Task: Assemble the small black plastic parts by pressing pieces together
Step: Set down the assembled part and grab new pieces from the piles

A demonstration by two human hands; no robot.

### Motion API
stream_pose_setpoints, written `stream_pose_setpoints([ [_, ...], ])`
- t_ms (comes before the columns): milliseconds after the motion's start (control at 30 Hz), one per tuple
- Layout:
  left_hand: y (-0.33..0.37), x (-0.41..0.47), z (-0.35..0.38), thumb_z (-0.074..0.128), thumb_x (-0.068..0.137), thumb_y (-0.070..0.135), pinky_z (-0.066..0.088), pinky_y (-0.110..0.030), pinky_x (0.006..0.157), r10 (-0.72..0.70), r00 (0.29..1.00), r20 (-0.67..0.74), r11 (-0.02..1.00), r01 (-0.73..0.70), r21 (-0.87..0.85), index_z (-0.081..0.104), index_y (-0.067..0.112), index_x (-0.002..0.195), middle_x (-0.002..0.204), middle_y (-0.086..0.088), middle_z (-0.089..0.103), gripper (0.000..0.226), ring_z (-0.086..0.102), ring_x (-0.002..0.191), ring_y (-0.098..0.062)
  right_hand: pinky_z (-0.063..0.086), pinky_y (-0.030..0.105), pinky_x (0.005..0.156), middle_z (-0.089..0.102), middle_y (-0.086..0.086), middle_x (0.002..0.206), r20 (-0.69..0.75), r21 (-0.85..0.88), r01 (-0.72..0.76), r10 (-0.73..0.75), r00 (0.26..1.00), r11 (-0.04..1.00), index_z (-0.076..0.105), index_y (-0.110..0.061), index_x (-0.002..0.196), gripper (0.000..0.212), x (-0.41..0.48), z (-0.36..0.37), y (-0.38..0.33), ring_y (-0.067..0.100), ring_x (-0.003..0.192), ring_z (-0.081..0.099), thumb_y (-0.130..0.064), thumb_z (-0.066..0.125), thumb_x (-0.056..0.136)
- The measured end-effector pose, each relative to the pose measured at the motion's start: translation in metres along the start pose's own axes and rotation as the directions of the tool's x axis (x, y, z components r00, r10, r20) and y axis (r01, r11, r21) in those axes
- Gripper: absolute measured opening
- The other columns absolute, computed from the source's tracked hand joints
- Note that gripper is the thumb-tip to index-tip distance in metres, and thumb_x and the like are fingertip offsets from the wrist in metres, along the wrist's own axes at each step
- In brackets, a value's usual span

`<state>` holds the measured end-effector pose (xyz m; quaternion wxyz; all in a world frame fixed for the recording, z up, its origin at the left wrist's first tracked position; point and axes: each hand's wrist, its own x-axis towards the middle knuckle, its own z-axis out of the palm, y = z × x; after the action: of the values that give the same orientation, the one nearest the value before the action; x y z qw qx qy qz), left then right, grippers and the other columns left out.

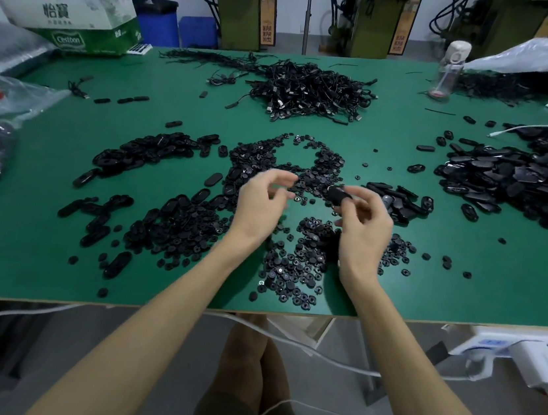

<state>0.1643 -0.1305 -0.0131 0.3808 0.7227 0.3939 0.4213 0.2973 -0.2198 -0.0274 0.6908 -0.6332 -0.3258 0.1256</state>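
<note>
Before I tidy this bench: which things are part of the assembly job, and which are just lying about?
Job:
- black oval part in the right hand
- left hand, fingers apart
- round black pieces
- oval shells

Lying about:
- water bottle
- carton
- cable heap

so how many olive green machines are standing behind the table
3, along the back wall: one left of the fan, one right of it, and one at far right partly behind the clear plastic bag. More may be hidden outside the frame.
</note>
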Motion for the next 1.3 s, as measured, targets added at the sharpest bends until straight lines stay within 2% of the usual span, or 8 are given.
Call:
stream_pose_setpoints([
  [200,-0.023,0.069,-0.047,0.042,0.095,-0.021,0.045,-0.026,0.106,-0.044,0.992,-0.115,0.893,0.09,0.441,0.062,0.003,0.131,0.131,-0.015,0.062,0.048,0.061,0.117,-0.021,0.06,0.031,0.088,0.067,0.004,0.12,-0.092,0.128,-0.093,0.106,0.99,0.987,0.069,-0.025,0.12,0.026,0.003,0.0,0.005,0.011,0.099,0.071,-0.01,0.058,0.102],
  [367,-0.05,0.111,-0.08,0.048,0.09,-0.022,0.043,-0.047,0.115,-0.109,0.994,0.026,0.694,0.057,0.718,0.055,0.006,0.146,0.151,-0.02,0.051,0.063,0.052,0.136,-0.035,0.048,0.021,0.107,0.051,-0.002,0.146,-0.111,0.169,-0.131,0.151,0.982,0.977,0.052,-0.025,0.149,0.05,0.002,-0.001,0.001,-0.011,0.12,0.056,-0.008,0.055,0.102],
  [500,-0.058,0.117,-0.08,0.041,0.088,-0.025,0.049,-0.049,0.108,-0.261,0.949,0.177,0.595,0.014,0.804,0.041,0.018,0.158,0.165,-0.016,0.032,0.082,0.042,0.146,-0.037,0.036,-0.008,0.083,0.021,0.0,0.17,-0.075,0.23,-0.163,0.185,0.98,0.959,0.032,-0.025,0.162,0.069,0.004,0.002,0.005,-0.039,0.102,0.041,-0.002,0.053,0.1],
  [600,-0.062,0.113,-0.077,0.042,0.09,-0.025,0.055,-0.051,0.096,-0.16,0.977,0.142,0.554,-0.031,0.832,0.055,0.006,0.147,0.145,-0.026,0.055,0.066,0.061,0.122,-0.042,0.039,-0.005,0.084,0.004,-0.003,0.173,-0.036,0.254,-0.198,0.214,0.976,0.947,0.024,-0.036,0.163,0.08,0.004,0.001,0.002,-0.012,0.13,0.04,0.001,0.054,0.099],
  [700,-0.061,0.108,-0.078,0.05,0.093,-0.018,0.055,-0.051,0.087,-0.043,0.994,0.098,0.502,-0.063,0.862,0.066,-0.002,0.121,0.117,-0.025,0.066,0.035,0.065,0.103,-0.042,0.039,-0.005,0.083,0.001,-0.005,0.173,-0.018,0.231,-0.166,0.175,0.984,0.959,0.024,-0.037,0.163,0.083,0.001,0.001,-0.001,-0.024,0.118,0.04,0.005,0.053,0.097],
  [867,-0.053,0.095,-0.082,0.05,0.091,-0.016,0.054,-0.05,0.078,0.039,0.989,0.141,0.42,-0.144,0.896,0.062,-0.003,0.108,0.105,-0.022,0.061,0.024,0.06,0.093,-0.039,0.042,0.016,0.112,0.035,-0.006,0.164,0.102,-0.02,-0.015,0.017,0.995,1.0,0.045,-0.028,0.155,0.065,-0.004,0.001,-0.009,-0.015,0.132,0.043,0.0,0.055,0.097],
  [1100,-0.042,0.078,-0.088,0.052,0.101,-0.003,0.053,-0.045,0.099,0.077,0.995,-0.058,0.671,-0.009,0.742,0.064,-0.001,0.123,0.124,-0.019,0.059,0.025,0.06,0.111,-0.032,0.025,0.036,0.108,0.058,0.002,0.129,0.298,-0.59,0.148,0.044,0.954,0.794,0.071,-0.021,0.127,0.031,-0.003,0.009,-0.003,0.024,0.128,0.038,-0.027,0.07,0.097],
  [1300,0.002,0.024,-0.046,0.061,0.099,-0.001,0.061,-0.025,0.078,-0.188,0.981,-0.036,0.982,0.187,-0.041,0.072,0.01,0.121,0.106,-0.004,0.074,0.027,0.07,0.086,-0.013,0.018,0.033,0.088,0.061,0.003,0.117,0.321,-0.638,0.175,0.052,0.946,0.75,0.078,-0.022,0.107,0.016,-0.003,0.014,0.0,0.025,0.115,0.04,-0.032,0.068,0.098],
])
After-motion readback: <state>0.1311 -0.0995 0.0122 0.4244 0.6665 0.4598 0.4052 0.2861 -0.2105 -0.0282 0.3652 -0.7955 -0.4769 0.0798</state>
